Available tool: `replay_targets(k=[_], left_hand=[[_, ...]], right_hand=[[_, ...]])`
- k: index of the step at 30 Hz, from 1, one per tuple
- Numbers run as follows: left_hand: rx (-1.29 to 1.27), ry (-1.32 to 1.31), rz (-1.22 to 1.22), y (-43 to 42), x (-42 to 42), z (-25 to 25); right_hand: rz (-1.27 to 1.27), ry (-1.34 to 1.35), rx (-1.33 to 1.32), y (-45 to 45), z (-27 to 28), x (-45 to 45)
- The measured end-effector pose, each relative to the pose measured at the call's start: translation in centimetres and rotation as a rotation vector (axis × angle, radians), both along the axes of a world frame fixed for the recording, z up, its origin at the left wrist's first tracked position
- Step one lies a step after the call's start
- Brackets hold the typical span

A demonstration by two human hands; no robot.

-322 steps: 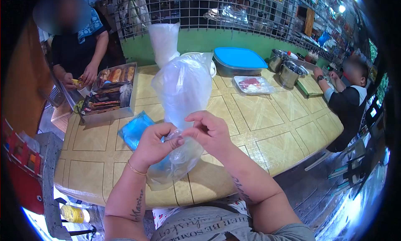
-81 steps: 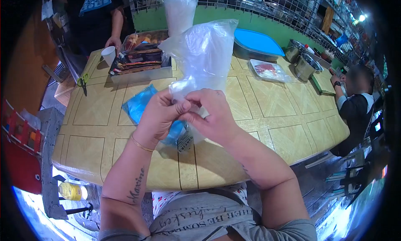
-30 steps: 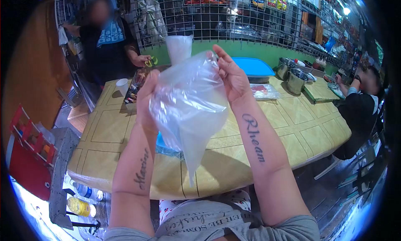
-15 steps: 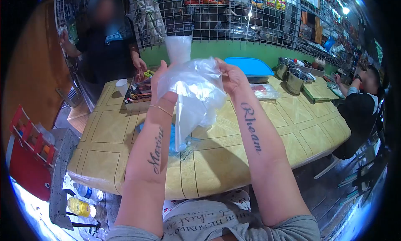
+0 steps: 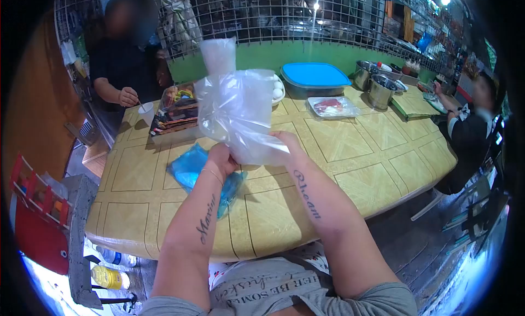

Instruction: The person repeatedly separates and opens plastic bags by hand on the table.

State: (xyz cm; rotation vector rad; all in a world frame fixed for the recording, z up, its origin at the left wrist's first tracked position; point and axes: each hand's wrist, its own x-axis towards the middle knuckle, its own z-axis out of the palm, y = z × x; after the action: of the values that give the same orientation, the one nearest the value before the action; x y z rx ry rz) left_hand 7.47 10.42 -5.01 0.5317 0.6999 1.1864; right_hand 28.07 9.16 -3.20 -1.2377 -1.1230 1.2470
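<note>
A clear plastic bag (image 5: 240,111) is spread above the middle of the table, its body puffed upward and its lower edge between my hands. My left hand (image 5: 223,158) is closed on the bag's lower left edge, over a blue plastic packet (image 5: 188,165) lying on the table. At the lower right edge, my right hand (image 5: 287,145) grips the same bag, its fingertips partly hidden behind the film. Beyond the bag stands a whitish translucent plastic bundle (image 5: 219,56). Part of a white bowl of eggs (image 5: 278,90) shows behind the bag's right side.
Left of the bag is a tray of dark packaged strips (image 5: 176,119). Another person's hand (image 5: 128,96) is at a white cup (image 5: 146,112). A blue-lidded container (image 5: 316,75), a wrapped meat tray (image 5: 332,107) and metal pots (image 5: 381,91) stand farther back. A second person (image 5: 474,113) sits at right.
Both my hands have come down and nearer to me. The bag, drooping before, now rises puffed above them. The other person's hand has moved to the white cup.
</note>
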Motion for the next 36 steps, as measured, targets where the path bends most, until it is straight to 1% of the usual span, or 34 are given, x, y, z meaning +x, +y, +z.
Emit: replay_targets(k=[1,3,4,6,7,9,10,12,14,15,17,18,20,22,23,24,25,26,27,28,29,30,32,33,34,35,36], left_hand=[[-0.015,0.107,0.012,-0.3,0.1,-0.4],[-0.036,0.327,0.034,-0.7,0.3,0.0],[0.026,0.542,0.073,-0.1,0.0,-0.4],[0.154,0.964,0.155,1.1,-1.5,-1.4],[0.139,0.899,0.213,0.3,-1.8,-0.2],[0.108,0.766,0.337,-1.2,-2.7,3.1],[0.178,0.546,0.338,-1.8,-3.1,4.3],[0.315,0.109,0.333,-2.6,-3.8,5.9],[0.412,0.069,0.235,-2.6,-5.1,6.4],[0.462,0.047,0.185,-2.7,-5.5,6.7],[0.708,0.410,0.430,-3.3,-5.3,7.2],[0.827,0.595,0.551,-3.8,-5.0,7.7],[1.163,1.293,0.873,-8.0,-3.5,11.6],[1.358,1.203,0.705,-11.0,-1.7,14.1],[1.253,1.146,0.535,-12.5,-0.8,14.8],[1.151,1.082,0.357,-13.8,-0.1,15.1],[1.127,1.154,0.241,-14.4,0.1,15.1],[1.104,1.227,0.124,-14.6,-0.3,14.8],[1.098,1.212,0.057,-14.5,-0.8,14.2],[1.093,1.206,-0.003,-14.0,-1.6,13.7],[1.117,1.189,-0.002,-13.7,-2.6,13.5],[1.138,1.180,0.007,-13.4,-3.8,13.2],[1.004,1.067,0.055,-12.0,-6.5,12.2],[0.932,1.034,0.200,-11.6,-7.4,11.5],[0.857,0.993,0.336,-11.1,-8.0,10.6],[0.774,0.943,0.464,-10.4,-8.6,9.7],[0.738,0.850,0.423,-9.5,-10.0,8.9]], right_hand=[[-0.012,-0.216,-0.001,-0.5,-0.3,0.2],[-0.145,0.095,-0.012,0.1,-1.7,-0.4],[-0.213,0.249,-0.007,0.7,-2.0,-0.5],[-0.264,0.070,0.162,1.1,-2.0,0.8],[-0.284,-0.025,0.245,0.8,-1.4,1.4],[-0.123,0.180,0.074,0.2,0.8,3.0],[-0.041,0.283,-0.012,-0.1,2.0,3.5],[0.209,0.344,0.072,-0.5,2.7,4.3],[0.408,0.389,0.143,-1.6,4.0,4.1],[0.363,0.328,0.206,-2.4,4.9,3.7],[0.272,0.203,0.334,-3.8,6.1,2.1],[0.140,0.065,0.453,-4.0,6.2,1.2],[-0.153,-0.211,0.680,-4.5,6.1,-0.6],[-0.178,-0.131,1.036,-6.7,7.1,-3.3],[-0.234,-0.253,1.170,-7.5,6.7,-4.1],[-0.165,-0.319,1.270,-9.7,7.8,-4.4],[-0.182,-0.401,1.422,-10.0,7.5,-4.6],[-0.003,-0.371,1.452,-10.3,7.1,-4.7],[0.237,-0.125,1.243,-10.9,6.5,-5.2],[0.150,-0.180,1.296,-11.4,6.8,-5.6],[0.057,-0.234,1.342,-12.1,7.0,-6.0],[0.176,-0.287,1.099,-13.6,8.1,-5.4],[0.251,-0.448,0.876,-13.9,8.4,-5.3],[0.292,-0.522,0.756,-13.5,8.5,-5.3],[0.426,-0.496,0.788,-12.3,8.1,-4.9],[0.443,-0.454,0.735,-11.4,7.8,-4.7],[0.458,-0.413,0.681,-10.6,7.3,-4.6]])
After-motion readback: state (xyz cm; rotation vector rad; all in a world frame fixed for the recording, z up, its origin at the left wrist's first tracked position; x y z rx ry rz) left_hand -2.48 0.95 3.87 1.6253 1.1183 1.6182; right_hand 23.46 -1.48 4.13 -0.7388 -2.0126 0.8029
